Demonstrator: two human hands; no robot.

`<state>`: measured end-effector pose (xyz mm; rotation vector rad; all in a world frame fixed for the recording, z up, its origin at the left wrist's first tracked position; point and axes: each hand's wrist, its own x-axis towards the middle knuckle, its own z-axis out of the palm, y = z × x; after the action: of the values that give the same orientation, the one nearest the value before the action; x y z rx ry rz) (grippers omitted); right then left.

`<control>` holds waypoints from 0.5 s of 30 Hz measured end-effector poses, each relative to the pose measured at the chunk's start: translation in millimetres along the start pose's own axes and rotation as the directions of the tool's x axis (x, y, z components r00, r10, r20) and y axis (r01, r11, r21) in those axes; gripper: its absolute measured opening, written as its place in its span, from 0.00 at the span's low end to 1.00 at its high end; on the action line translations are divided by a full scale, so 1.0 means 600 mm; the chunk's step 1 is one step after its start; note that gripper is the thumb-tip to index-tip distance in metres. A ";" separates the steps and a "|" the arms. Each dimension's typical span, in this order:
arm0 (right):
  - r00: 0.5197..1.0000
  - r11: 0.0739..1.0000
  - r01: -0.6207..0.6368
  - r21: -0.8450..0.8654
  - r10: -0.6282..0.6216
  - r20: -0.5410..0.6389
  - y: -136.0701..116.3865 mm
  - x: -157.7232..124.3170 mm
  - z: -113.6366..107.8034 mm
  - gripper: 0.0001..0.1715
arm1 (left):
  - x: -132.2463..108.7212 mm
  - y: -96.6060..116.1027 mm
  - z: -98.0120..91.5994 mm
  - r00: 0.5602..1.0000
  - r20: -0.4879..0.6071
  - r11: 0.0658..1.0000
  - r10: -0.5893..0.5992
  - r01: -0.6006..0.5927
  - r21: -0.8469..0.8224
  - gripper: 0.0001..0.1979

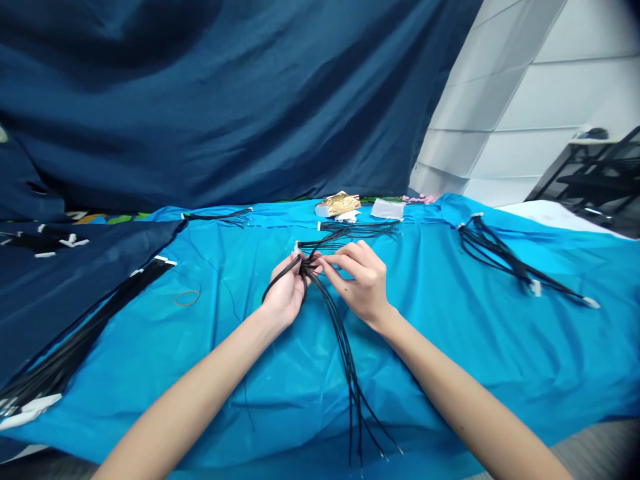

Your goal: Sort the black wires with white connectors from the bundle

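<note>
A bundle of thin black cables [343, 337] is gripped in my left hand [286, 290], its loose ends hanging down toward the front edge of the blue cloth. One cable loops around the back of that hand. My right hand [363, 280] is closed in a pinch at the bundle, thumb against fingertips; what exactly sits between them is too small to make out. Just beyond the hands, more black wires with a white connector [298, 247] show. Behind them lies another black cable bundle [360, 230] with a white end.
Blue cloth [450, 347] covers the surface. More cable bundles lie at left [95, 327], back left [217, 216] and right [520, 260]. A rubber band [187, 298] rests on the left. Gold foil packaging [339, 204] and a clear bag [387, 209] sit at the back, before a dark curtain [225, 100].
</note>
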<state>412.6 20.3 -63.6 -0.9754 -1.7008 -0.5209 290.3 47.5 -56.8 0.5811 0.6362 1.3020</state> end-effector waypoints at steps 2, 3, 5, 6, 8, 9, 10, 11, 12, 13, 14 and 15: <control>1.000 1.000 0.004 -0.007 -0.004 0.000 0.000 0.001 0.000 0.08 | -0.001 -0.001 -0.001 1.000 0.018 1.000 0.011 -0.011 0.001 0.14; 1.000 1.000 0.006 -0.012 -0.006 -0.001 -0.001 0.001 0.000 0.08 | -0.001 -0.001 -0.001 1.000 0.024 1.000 0.018 -0.018 0.002 0.14; 1.000 1.000 0.013 -0.017 -0.013 -0.005 -0.002 0.001 0.000 0.08 | -0.002 -0.002 -0.002 0.999 0.036 1.000 0.030 -0.030 0.003 0.13; 1.000 1.000 0.016 -0.018 -0.017 -0.010 -0.002 0.002 0.000 0.07 | -0.002 -0.003 -0.003 0.999 0.041 0.999 0.035 -0.035 0.003 0.12; 1.000 1.000 0.019 -0.020 -0.020 -0.023 -0.003 0.002 0.000 0.07 | -0.003 -0.003 -0.002 0.998 0.048 0.999 0.039 -0.039 0.002 0.12; 0.999 1.000 0.018 -0.020 -0.018 -0.028 -0.003 0.002 0.000 0.07 | -0.003 -0.003 -0.002 0.998 0.050 0.999 0.039 -0.039 0.003 0.11; 0.999 1.000 0.015 -0.021 -0.016 -0.033 -0.004 0.003 0.000 0.08 | -0.003 -0.003 -0.001 0.998 0.050 0.999 0.037 -0.037 0.005 0.11; 0.999 1.000 0.013 -0.021 -0.013 -0.037 -0.004 0.003 0.000 0.08 | -0.004 -0.003 0.000 0.998 0.048 0.999 0.036 -0.036 0.006 0.12; 0.999 1.000 0.011 -0.020 -0.012 -0.041 -0.004 0.003 0.000 0.08 | -0.005 -0.002 0.001 0.998 0.045 0.999 0.035 -0.035 0.008 0.12; 0.999 1.000 0.010 -0.018 -0.011 -0.042 -0.004 0.003 0.000 0.07 | -0.005 -0.002 0.002 0.999 0.042 0.999 0.034 -0.034 0.010 0.12; 0.999 1.000 0.011 -0.017 -0.011 -0.042 -0.004 0.003 0.000 0.07 | -0.006 -0.002 0.002 0.999 0.041 0.999 0.034 -0.034 0.011 0.13; 0.999 1.000 0.012 -0.017 -0.012 -0.040 -0.003 0.002 0.001 0.07 | -0.006 -0.002 0.003 0.999 0.040 0.999 0.035 -0.035 0.011 0.13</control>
<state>410.7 20.1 -62.2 -0.9614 -1.6697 -0.5602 291.8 43.4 -56.0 0.6290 0.6031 1.3170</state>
